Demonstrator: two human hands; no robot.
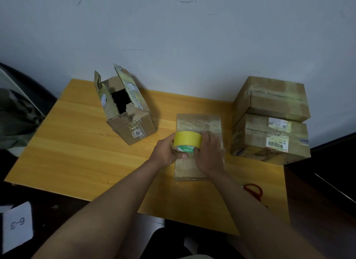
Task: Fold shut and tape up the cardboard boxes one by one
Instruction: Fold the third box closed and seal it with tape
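Observation:
A flat closed cardboard box point(199, 123) lies in the middle of the wooden table point(77, 152). Over its near half, both hands hold a yellow tape roll point(187, 142). My left hand point(167, 152) grips the roll from the left, thumb under its rim. My right hand point(209, 152) curls around the roll's right side and covers part of the box top. At the far left stands an open cardboard box point(127, 112) with its flaps up. Two closed taped boxes are stacked at the right, the upper box point(273, 98) on the lower box point(269, 141).
Red-handled scissors point(254, 191) lie on the table near my right forearm. A white card marked 6-3 point(17, 226) sits at the lower left, off the table. A grey wall runs behind the table. Dark fabric lies at the far left.

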